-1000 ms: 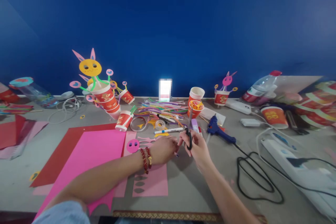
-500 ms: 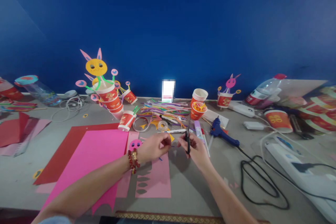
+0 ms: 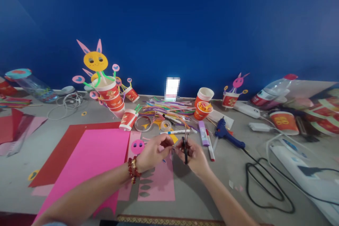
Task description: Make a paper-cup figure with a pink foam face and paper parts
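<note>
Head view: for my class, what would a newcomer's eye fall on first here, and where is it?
Probably the yellow rabbit face above stacked red paper cups at the left, bright against the blue wall. Next, perhaps the hot-pink sheet at lower left, then the black-handled scissors near the centre, in the grip of the right hand.

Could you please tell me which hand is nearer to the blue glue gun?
The right hand. It holds scissors to the left of the glue gun; the left hand is farther left, beside the pink paper face.
</note>
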The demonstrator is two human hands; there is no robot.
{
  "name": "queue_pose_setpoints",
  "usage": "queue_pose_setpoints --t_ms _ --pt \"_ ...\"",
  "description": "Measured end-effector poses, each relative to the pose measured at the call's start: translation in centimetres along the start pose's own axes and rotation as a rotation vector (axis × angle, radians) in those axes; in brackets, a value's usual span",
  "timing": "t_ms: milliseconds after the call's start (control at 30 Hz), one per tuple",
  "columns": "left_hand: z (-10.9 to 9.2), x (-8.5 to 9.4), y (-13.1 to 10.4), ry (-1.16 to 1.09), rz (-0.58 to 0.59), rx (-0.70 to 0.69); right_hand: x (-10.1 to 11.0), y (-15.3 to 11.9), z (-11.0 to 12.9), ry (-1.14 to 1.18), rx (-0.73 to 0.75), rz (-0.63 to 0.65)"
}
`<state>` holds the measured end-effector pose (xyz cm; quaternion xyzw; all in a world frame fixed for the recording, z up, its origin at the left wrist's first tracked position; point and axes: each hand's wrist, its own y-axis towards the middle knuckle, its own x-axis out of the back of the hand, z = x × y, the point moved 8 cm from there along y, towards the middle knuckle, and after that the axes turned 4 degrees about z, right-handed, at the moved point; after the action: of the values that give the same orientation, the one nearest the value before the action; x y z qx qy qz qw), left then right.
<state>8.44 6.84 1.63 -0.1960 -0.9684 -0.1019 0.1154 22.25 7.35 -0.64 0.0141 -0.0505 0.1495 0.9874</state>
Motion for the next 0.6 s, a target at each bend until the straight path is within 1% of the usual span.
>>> queue_pose_setpoints --t_ms 67,133,200,267,333,400,467,600 --pt "0.7 0.0 -0.2 -0.163 -0.043 0.041 0.1 0.0 0.0 0.033 -0.009 -0.026" --pt "1.5 -0.6 -0.4 -0.278 -0.014 0.090 0.0 0.0 -0.1 0.057 -0.026 -0.032" --pt "2.1 -1.2 -0.4 -0.297 0.017 0.120 -0.2 0.0 -0.3 0.086 -0.051 -0.021" --pt "2.4 -1.5 -0.4 -0.269 0.023 0.135 -0.3 -0.1 -0.4 0.114 -0.067 -0.018" --pt "2.3 -1.4 -0.4 -0.263 0.010 0.134 -0.2 -0.2 -0.4 0.151 -0.082 -0.050" --pt "1.7 -0.9 -0.3 -0.288 -0.030 0.112 -0.2 -0.4 -0.5 0.187 -0.115 -0.070" --pt "0.7 0.0 -0.2 -0.329 -0.101 0.072 -0.9 -0.8 -0.7 0.221 -0.167 -0.021" --pt "-0.8 1.3 -0.2 -0.382 -0.204 0.026 -3.3 -1.6 -1.2 0.255 -0.233 0.205"
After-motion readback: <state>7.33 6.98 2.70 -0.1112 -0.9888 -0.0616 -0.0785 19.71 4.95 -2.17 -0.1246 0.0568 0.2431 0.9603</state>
